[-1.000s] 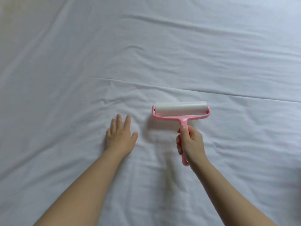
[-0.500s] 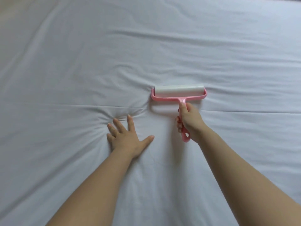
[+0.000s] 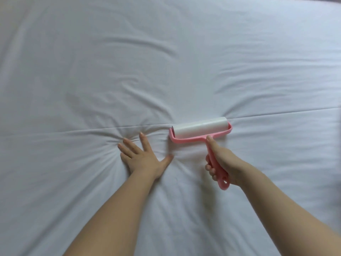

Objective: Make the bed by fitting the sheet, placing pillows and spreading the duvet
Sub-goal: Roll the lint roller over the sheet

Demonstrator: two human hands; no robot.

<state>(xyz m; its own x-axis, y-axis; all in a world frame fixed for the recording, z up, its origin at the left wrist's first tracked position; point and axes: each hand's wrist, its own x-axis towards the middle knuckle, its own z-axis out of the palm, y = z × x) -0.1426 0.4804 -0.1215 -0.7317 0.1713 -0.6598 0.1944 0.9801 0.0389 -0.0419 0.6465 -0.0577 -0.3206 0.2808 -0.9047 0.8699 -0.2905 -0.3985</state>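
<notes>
The sheet (image 3: 92,71) spreads under everything in view. The left hand (image 3: 143,159) lies flat on it, left of centre, fingers spread and pointing away from the person. Just to its right, apart from the thumb, the lint roller (image 3: 200,130) rests on the sheet, its roll crosswise along a long crease (image 3: 276,113) running left to right. Its handle points back toward the person, gripped by the right hand (image 3: 224,161) behind the roll.

This looks like a bedroom in a home: a creased white sheet (image 3: 92,52) fills the frame from edge to edge, with a pink lint roller (image 3: 200,129) right of centre.
</notes>
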